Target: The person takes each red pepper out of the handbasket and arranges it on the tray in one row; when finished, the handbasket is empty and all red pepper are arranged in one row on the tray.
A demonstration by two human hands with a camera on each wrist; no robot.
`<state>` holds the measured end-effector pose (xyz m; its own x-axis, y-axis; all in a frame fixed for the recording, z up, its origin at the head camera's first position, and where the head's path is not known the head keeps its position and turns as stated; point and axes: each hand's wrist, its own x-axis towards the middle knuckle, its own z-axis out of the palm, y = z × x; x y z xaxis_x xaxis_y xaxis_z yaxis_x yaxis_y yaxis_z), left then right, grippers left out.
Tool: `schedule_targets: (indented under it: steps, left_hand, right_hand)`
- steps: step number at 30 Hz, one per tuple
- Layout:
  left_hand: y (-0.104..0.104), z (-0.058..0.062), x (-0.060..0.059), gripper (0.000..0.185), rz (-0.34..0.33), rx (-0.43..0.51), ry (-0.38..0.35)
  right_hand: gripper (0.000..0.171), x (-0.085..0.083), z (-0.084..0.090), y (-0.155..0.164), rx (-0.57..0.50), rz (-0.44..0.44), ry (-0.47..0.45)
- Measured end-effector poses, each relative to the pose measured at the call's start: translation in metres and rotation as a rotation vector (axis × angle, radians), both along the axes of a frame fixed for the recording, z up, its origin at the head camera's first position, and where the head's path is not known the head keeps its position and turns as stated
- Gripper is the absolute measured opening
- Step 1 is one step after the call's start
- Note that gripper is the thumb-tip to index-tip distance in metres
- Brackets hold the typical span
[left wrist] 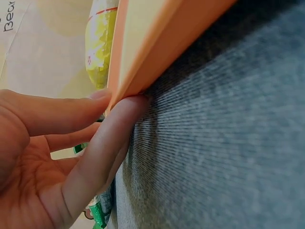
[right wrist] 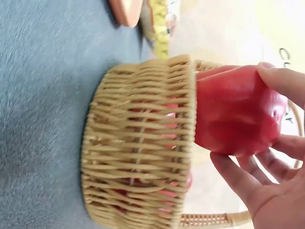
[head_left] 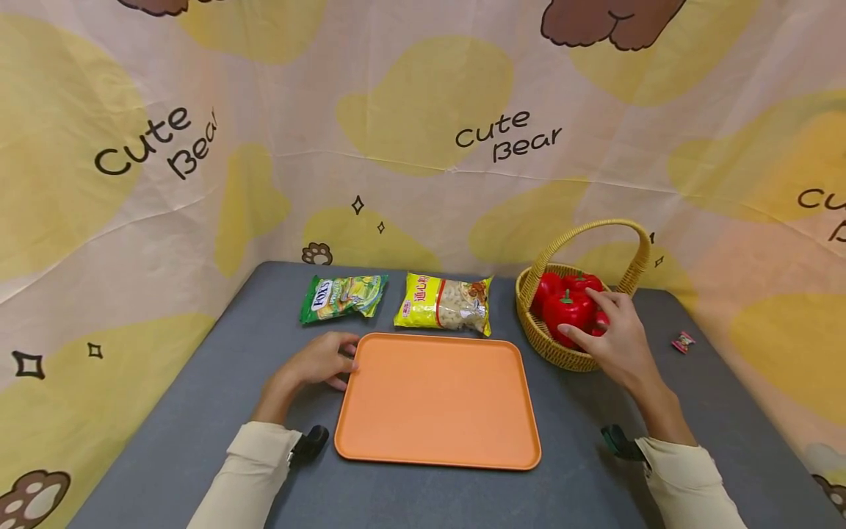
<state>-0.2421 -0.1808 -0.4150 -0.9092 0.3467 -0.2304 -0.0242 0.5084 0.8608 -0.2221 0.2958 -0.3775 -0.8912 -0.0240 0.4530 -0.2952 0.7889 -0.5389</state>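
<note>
**Pepper gripped at basket; tray edge touched**

Grey table [head_left: 198, 411] is seen from the head: orange tray [head_left: 436, 400] central, wicker basket [head_left: 562, 345] beside it. Left wrist: left hand [left wrist: 57, 157] is laid with straight fingers on the tray's edge. Right wrist: a red pepper [right wrist: 233, 114] is clasped by the right hand [right wrist: 271, 181] at the basket's mouth.

the tray [head_left: 436, 400] looks like matt orange plastic, smooth all over. the basket [head_left: 555, 345] is woven wicker, rough and ribbed, pale straw in colour. the pepper [head_left: 567, 308] has a glossy, smooth red skin. the table [head_left: 218, 382] is covered in grey cloth with a fine ribbed weave, matt. the two snack bags [head_left: 444, 303] are shiny crinkled plastic film. the backdrop [head_left: 423, 147] is a creased printed sheet with a soft, dull finish. the sleeves [head_left: 254, 470] look like soft cream cloth.
</note>
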Motion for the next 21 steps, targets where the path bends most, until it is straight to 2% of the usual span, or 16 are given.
schedule_targets:
  steps: [6,13,21]
  left_hand:
    - [-0.001,-0.001,-0.004,0.059,-0.011,-0.011,-0.018]
    - [-0.001,0.000,-0.004,0.057,-0.006,-0.025,-0.034]
    - [-0.001,0.000,-0.004,0.055,-0.011,-0.019,-0.041]
  right_hand:
    - [0.073,0.012,0.010,-0.011,-0.093,0.045,-0.023]
    - [0.072,0.017,0.018,-0.039,-0.158,0.203,-0.020]
    - [0.076,0.005,0.000,-0.067,-0.097,0.301,-0.030]
